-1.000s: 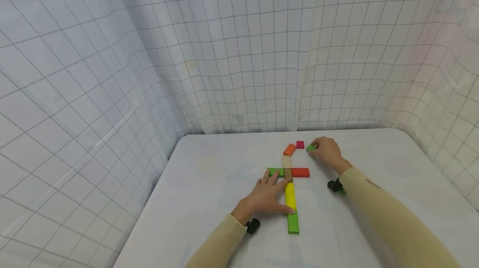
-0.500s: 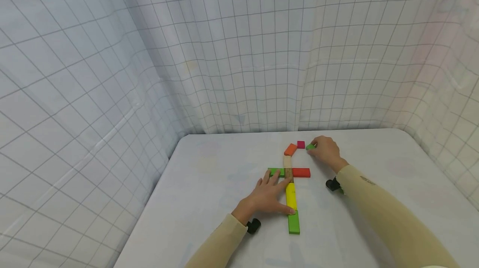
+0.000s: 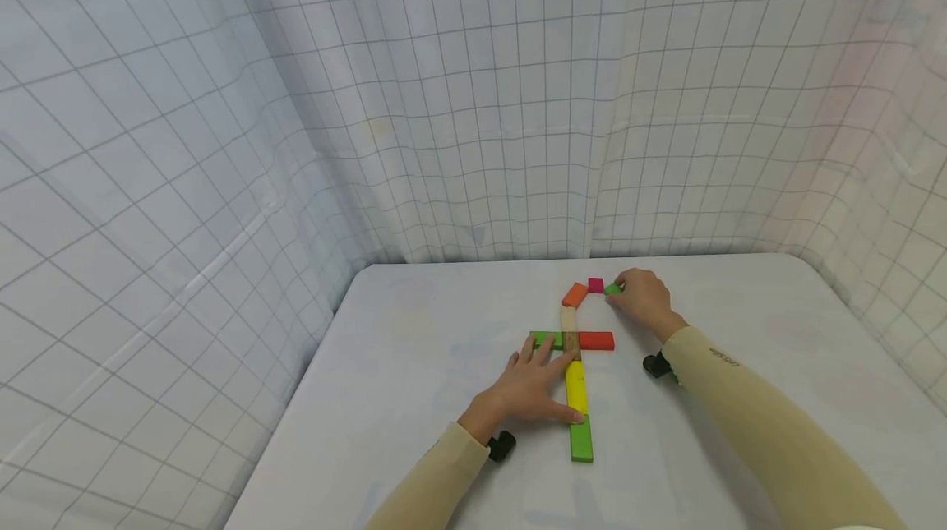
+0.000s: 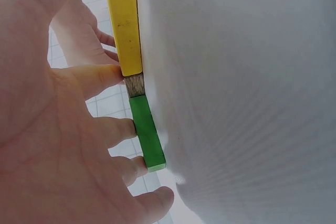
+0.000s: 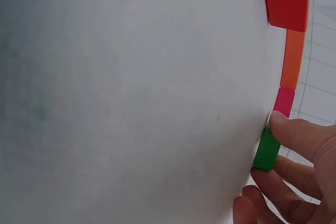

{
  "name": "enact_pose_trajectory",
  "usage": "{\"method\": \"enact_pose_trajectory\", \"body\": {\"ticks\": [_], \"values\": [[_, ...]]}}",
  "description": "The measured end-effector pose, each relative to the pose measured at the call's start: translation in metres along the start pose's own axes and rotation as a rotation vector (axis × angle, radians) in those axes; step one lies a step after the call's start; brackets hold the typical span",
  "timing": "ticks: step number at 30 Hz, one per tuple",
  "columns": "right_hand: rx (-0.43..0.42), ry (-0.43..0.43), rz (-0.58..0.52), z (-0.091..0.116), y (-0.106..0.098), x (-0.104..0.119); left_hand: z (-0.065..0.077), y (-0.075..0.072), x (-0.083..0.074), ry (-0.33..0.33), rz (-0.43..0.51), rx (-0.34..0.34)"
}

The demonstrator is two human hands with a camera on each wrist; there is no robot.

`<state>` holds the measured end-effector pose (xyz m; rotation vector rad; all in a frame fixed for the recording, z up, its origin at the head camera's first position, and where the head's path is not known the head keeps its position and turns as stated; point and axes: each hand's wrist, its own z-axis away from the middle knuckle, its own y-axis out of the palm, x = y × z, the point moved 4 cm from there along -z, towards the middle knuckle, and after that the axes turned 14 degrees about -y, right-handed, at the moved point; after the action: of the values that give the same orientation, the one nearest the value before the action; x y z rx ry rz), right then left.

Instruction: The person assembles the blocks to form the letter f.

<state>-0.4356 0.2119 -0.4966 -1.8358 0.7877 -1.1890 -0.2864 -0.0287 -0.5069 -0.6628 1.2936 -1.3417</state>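
My right hand (image 3: 645, 300) pinches a small green block (image 5: 266, 150) between thumb and fingers, right beside a pink block (image 3: 595, 285) at the far end of a block figure. An orange block (image 3: 575, 295) and a cream one (image 3: 568, 319) curve down to a brown block (image 3: 571, 342). From that brown one, a red block (image 3: 596, 341) extends right and a green block (image 4: 147, 132) left. Below lie a yellow block (image 3: 575, 387) and a longer green block (image 3: 581, 440). My left hand (image 3: 527, 389) rests spread over the figure, fingertips touching the left green, brown and lower blocks.
The blocks lie flat on a white table (image 3: 414, 366). White gridded curtains (image 3: 473, 144) hang behind it and at both sides. A black wrist camera (image 3: 502, 446) sits at the left cuff, another (image 3: 655, 365) under the right sleeve.
The right hand has shifted the small green block slightly left, narrowing the gap to the pink block. My left hand has stayed in place.
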Motion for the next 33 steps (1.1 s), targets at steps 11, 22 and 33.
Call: {"method": "enact_pose_trajectory", "body": {"ticks": [11, 22, 33], "values": [[0.005, 0.001, 0.025, 0.003, -0.003, 0.0, -0.001, 0.0, -0.003, -0.002, -0.006, -0.003], [0.051, -0.002, 0.036, 0.004, -0.01, 0.004, -0.002, 0.001, -0.003, -0.003, 0.002, 0.008], [0.087, -0.013, 0.065, 0.006, -0.032, 0.019, 0.002, -0.001, -0.003, -0.009, -0.005, -0.002]]}}
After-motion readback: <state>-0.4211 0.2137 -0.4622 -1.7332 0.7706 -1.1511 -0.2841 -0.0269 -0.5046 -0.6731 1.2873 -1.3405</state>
